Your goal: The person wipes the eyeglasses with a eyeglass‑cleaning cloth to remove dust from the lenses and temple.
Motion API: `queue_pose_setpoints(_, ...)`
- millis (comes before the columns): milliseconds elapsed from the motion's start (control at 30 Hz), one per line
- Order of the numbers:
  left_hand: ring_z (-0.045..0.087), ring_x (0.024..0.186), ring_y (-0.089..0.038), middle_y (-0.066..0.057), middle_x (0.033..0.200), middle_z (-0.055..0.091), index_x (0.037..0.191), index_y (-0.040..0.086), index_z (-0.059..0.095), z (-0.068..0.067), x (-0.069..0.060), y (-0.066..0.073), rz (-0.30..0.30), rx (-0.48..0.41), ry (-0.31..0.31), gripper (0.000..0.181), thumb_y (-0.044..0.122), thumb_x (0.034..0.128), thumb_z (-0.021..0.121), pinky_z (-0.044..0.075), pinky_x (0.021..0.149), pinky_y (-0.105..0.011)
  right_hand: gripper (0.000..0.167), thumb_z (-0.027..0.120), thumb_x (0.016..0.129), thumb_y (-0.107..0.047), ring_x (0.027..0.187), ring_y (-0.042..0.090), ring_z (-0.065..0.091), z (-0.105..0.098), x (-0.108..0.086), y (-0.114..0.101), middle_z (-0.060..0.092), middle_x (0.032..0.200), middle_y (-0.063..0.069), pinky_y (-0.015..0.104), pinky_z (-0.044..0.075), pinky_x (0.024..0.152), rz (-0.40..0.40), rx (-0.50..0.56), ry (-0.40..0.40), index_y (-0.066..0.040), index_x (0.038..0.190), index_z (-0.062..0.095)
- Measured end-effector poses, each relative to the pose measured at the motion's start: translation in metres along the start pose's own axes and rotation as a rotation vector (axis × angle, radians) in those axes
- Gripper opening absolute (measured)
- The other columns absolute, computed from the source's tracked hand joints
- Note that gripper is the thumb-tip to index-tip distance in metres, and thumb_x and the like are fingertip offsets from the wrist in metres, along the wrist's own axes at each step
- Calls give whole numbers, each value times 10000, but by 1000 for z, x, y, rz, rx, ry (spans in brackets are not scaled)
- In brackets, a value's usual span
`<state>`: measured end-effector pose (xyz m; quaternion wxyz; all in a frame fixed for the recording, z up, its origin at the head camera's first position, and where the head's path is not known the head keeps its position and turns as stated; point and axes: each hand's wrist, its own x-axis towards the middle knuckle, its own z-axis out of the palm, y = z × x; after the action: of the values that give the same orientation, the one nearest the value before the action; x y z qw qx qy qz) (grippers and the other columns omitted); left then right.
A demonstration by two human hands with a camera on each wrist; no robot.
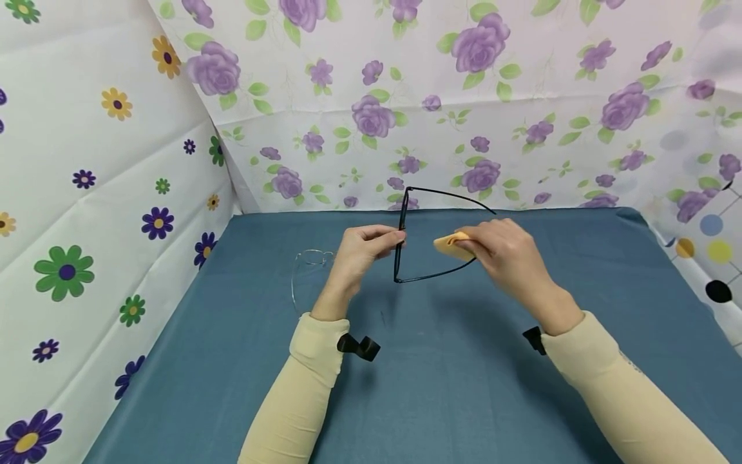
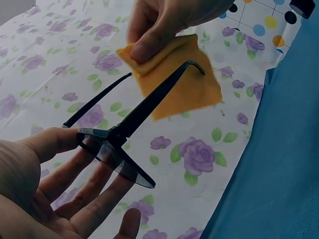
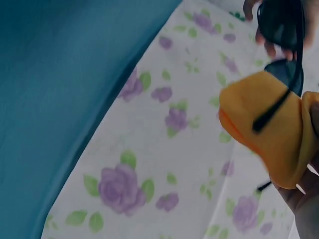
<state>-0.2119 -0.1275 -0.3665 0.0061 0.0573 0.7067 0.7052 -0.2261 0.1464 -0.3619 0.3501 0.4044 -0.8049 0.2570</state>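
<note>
In the head view my left hand [image 1: 356,261] pinches a pair of black-framed glasses [image 1: 397,261] at the bridge, thumb against fingers. The glasses are raised, unfolded, with both temples pointing right. In the left wrist view, one temple [image 2: 149,103] passes in front of a yellow cloth [image 2: 187,89]. My right hand [image 1: 513,258] grips this folded cloth between thumb and fingers, near the temple ends. From the right wrist view, the cloth [image 3: 264,109] hangs loosely; whether it touches the glasses I cannot tell.
A second pair of glasses with a thin, pale wire frame [image 1: 293,283] lies on the blue tablecloth [image 1: 435,399], partly behind my left hand and wrist. Flower-patterned sheets [image 1: 324,161] rise behind the table and on its left side.
</note>
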Motion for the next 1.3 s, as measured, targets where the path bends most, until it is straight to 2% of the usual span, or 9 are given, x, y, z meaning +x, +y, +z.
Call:
queue_pose_setpoints(300, 694, 1031, -220, -46, 1014, 780, 1118, 23, 797, 8, 0, -4, 12, 25, -20, 243, 213, 970, 764, 543, 1005, -429, 196, 838, 854, -118, 780, 232, 643, 17, 11, -24, 716, 859, 48, 429, 526, 778, -133, 55, -188, -41, 1023, 775)
queue_pose_setpoints(433, 698, 1023, -221, -76, 1033, 776, 1131, -1, 788, 10, -1, -3, 27, 4, 0, 248, 192, 978, 758, 553, 981, -397, 221, 854, 846, -128, 835, 226, 650, 23, 9, -33, 722, 893, 27, 424, 530, 812, -194, 69, -226, -71, 1047, 784)
queue_pose_setpoints(567, 709, 978, -188, -94, 1067, 770, 1142, -9, 784, 10, -1, -2, 39, -22, 45, 248, 177, 980, 757, 556, 959, -377, 268, 853, 852, -182, 930, 250, 667, 28, 4, -39, 745, 980, 32, 436, 534, 866, -246, 59, -246, -91, 1096, 786)
queue_pose_setpoints(667, 719, 951, -157, -88, 1086, 768, 1148, -5, 785, 10, -2, -1, 44, -35, 74, 249, 175, 979, 760, 557, 946, -360, 256, 787, 918, -250, 967, 263, 670, 32, 0, -42, 746, 1011, 41, 456, 523, 917, -249, 62, -250, -83, 1112, 786)
queue_pose_setpoints(767, 721, 936, -145, -88, 1063, 774, 1143, -5, 787, 9, -2, 0, 51, -38, 90, 240, 168, 979, 758, 559, 937, -356, 236, 758, 951, -244, 968, 264, 670, 36, -2, -44, 743, 1010, 42, 463, 516, 939, -231, 71, -242, -74, 1111, 789)
queue_pose_setpoints(867, 717, 930, -152, -73, 1007, 782, 1126, -1, 793, 9, -2, 0, 49, -36, 102, 229, 171, 979, 758, 563, 940, -381, 206, 814, 907, -192, 931, 252, 664, 40, -3, -46, 729, 977, 32, 452, 522, 914, -229, 46, -217, -78, 1077, 787)
queue_pose_setpoints(1033, 702, 943, -174, -33, 944, 781, 1101, 15, 801, 9, -3, 0, 24, -40, 101, 224, 199, 979, 762, 554, 972, -436, 226, 901, 823, -168, 858, 247, 655, 46, -2, -47, 717, 905, 42, 426, 532, 852, -291, -87, -158, -77, 987, 775)
queue_pose_setpoints(1167, 691, 955, -182, -30, 949, 780, 1091, 17, 803, 10, -4, 0, 32, -36, 106, 218, 198, 975, 767, 544, 923, -389, 221, 909, 818, -126, 843, 262, 652, 46, -5, -45, 725, 889, 66, 415, 521, 827, -327, -185, -130, -63, 972, 764)
queue_pose_setpoints(1300, 697, 965, -194, -52, 965, 785, 1085, 9, 802, 10, -3, 0, 58, -23, 123, 223, 199, 972, 769, 527, 894, -359, 222, 905, 818, -109, 826, 268, 640, 44, -6, -42, 719, 883, 76, 435, 505, 825, -314, -217, -112, -56, 970, 752)
